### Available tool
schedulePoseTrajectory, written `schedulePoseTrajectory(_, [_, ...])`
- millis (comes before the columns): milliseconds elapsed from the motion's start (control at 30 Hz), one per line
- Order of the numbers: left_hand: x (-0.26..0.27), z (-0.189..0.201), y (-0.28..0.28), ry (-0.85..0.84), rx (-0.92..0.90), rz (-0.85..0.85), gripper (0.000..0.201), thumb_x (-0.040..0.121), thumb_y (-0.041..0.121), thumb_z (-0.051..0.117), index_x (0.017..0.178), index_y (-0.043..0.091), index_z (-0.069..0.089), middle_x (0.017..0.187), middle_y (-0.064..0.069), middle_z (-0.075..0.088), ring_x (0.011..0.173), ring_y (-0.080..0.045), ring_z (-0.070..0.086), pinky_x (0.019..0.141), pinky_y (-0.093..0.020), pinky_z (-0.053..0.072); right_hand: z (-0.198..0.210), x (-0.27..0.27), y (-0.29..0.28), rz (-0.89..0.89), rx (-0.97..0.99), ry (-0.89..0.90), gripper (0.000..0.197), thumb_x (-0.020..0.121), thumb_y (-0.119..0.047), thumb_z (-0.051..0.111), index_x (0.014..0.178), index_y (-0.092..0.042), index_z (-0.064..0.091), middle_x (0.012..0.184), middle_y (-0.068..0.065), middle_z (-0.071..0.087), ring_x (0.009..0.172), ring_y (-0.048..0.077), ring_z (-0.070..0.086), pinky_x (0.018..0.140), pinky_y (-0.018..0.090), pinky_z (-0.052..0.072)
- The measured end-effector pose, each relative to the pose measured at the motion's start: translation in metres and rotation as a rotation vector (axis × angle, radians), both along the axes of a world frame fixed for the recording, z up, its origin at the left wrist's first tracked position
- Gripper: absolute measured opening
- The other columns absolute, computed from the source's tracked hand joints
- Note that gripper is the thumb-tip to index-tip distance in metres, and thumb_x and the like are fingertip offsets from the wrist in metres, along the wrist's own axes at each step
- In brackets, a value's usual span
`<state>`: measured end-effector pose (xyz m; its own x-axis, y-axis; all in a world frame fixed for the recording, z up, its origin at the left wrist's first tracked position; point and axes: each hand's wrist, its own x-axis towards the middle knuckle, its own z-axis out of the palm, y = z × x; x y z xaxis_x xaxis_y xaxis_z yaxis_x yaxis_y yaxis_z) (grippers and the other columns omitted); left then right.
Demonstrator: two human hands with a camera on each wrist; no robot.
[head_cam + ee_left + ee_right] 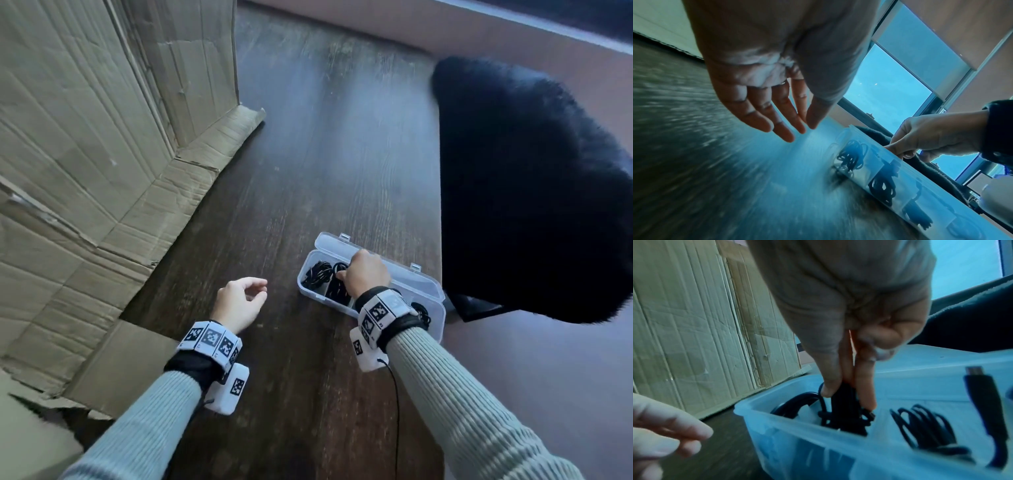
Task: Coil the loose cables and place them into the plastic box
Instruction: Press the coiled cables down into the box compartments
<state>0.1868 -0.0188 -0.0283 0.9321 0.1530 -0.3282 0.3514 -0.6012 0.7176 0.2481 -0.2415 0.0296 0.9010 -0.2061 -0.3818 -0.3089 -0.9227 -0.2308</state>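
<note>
The task looks nearly done: the right hand (849, 353) pinches a coiled cable (840, 415) in its grip down into the plastic box (310, 291) on the bench (291, 205), beside 2 stowed coils, the left hand (239, 303) relaxed, empty.

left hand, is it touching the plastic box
Apart. The head view shows the left hand hovering open over bare table, a clear gap from the plastic box.
</note>
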Motion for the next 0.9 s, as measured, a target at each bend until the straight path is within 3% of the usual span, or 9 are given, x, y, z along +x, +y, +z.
schedulePoseTrajectory(100, [-0.009, -0.003, 0.005, 0.016, -0.006, 0.038, 0.02, 0.085, 0.019, 0.067, 0.105, 0.022, 0.071, 0.095, 0.007, 0.073, 0.076, -0.006, 0.064, 0.077, -0.02, 0.045, 0.002, 0.004, -0.002, 0.016, -0.069, 0.046, 0.026, 0.086, -0.028, 0.07, 0.103, -0.01, 0.063, 0.107, 0.011, 0.066, 0.1, 0.031, 0.063, 0.083, 0.038, 0.051])
schedulePoseTrajectory(233, [-0.017, -0.003, 0.006, 0.027, -0.018, 0.045, 0.022, 0.086, 0.018, 0.066, 0.108, 0.02, 0.069, 0.097, 0.006, 0.072, 0.079, -0.007, 0.064, 0.076, -0.019, 0.046, 0.002, 0.01, 0.003, 0.083, -0.095, 0.069, 0.015, 0.09, -0.015, 0.061, 0.104, -0.01, 0.063, 0.108, 0.012, 0.066, 0.096, 0.03, 0.064, 0.077, 0.035, 0.05])
schedulePoseTrajectory(400, [-0.017, 0.006, -0.002, 0.035, -0.049, -0.001, 0.026, 0.087, 0.016, 0.065, 0.112, 0.017, 0.066, 0.099, 0.005, 0.07, 0.078, -0.005, 0.063, 0.055, -0.003, 0.04, 0.002, -0.003, 0.023, 0.309, -0.244, 0.016, 0.033, 0.096, 0.0, 0.038, 0.116, -0.004, 0.063, 0.116, 0.013, 0.065, 0.108, 0.031, 0.063, 0.084, 0.039, 0.051])
schedulePoseTrajectory(500, [-0.017, 0.011, -0.004, 0.011, -0.063, -0.005, 0.026, 0.087, 0.017, 0.065, 0.113, 0.017, 0.065, 0.099, 0.006, 0.07, 0.08, -0.007, 0.064, 0.056, -0.003, 0.04, 0.001, -0.006, 0.023, 0.296, -0.201, 0.043, 0.031, 0.097, -0.002, 0.039, 0.114, -0.002, 0.064, 0.115, 0.015, 0.065, 0.108, 0.032, 0.063, 0.086, 0.038, 0.05])
schedulePoseTrajectory(600, [-0.02, 0.011, -0.004, 0.011, -0.079, -0.025, 0.025, 0.087, 0.017, 0.065, 0.113, 0.018, 0.065, 0.101, 0.005, 0.07, 0.084, -0.009, 0.064, 0.064, -0.01, 0.047, 0.004, -0.005, 0.013, 0.207, -0.086, 0.086, 0.025, 0.098, -0.009, 0.043, 0.11, -0.001, 0.063, 0.114, 0.017, 0.066, 0.108, 0.033, 0.062, 0.087, 0.036, 0.049])
schedulePoseTrajectory(667, [-0.023, 0.008, -0.005, 0.035, -0.099, -0.033, 0.025, 0.087, 0.018, 0.065, 0.112, 0.019, 0.065, 0.101, 0.005, 0.07, 0.088, -0.011, 0.065, 0.079, -0.026, 0.056, 0.005, -0.007, 0.004, 0.148, -0.041, 0.144, 0.027, 0.099, -0.017, 0.047, 0.114, 0.001, 0.061, 0.111, 0.018, 0.064, 0.112, 0.033, 0.06, 0.088, 0.034, 0.047])
schedulePoseTrajectory(733, [-0.027, 0.006, -0.005, 0.059, -0.121, -0.036, 0.024, 0.087, 0.019, 0.066, 0.111, 0.02, 0.065, 0.102, 0.004, 0.071, 0.092, -0.014, 0.066, 0.088, -0.039, 0.056, 0.004, -0.013, -0.004, 0.073, 0.006, 0.114, 0.026, 0.096, -0.014, 0.052, 0.115, 0.002, 0.06, 0.11, 0.019, 0.062, 0.113, 0.035, 0.059, 0.088, 0.035, 0.047])
schedulePoseTrajectory(800, [-0.03, 0.004, -0.006, 0.062, -0.139, -0.044, 0.024, 0.087, 0.018, 0.066, 0.111, 0.02, 0.065, 0.102, 0.003, 0.071, 0.092, -0.015, 0.067, 0.09, -0.041, 0.055, 0.004, -0.023, -0.006, 0.019, 0.014, -0.016, 0.02, 0.094, -0.004, 0.05, 0.107, 0.003, 0.062, 0.111, 0.021, 0.064, 0.107, 0.036, 0.06, 0.082, 0.036, 0.047])
schedulePoseTrajectory(900, [-0.034, 0.005, -0.006, 0.047, -0.149, -0.045, 0.024, 0.087, 0.017, 0.065, 0.111, 0.019, 0.065, 0.102, 0.003, 0.071, 0.093, -0.015, 0.067, 0.093, -0.04, 0.053, -0.01, -0.031, 0.001, 0.108, 0.086, -0.18, 0.02, 0.093, 0.001, 0.047, 0.101, 0.002, 0.065, 0.105, 0.016, 0.059, 0.098, 0.032, 0.058, 0.075, 0.031, 0.04])
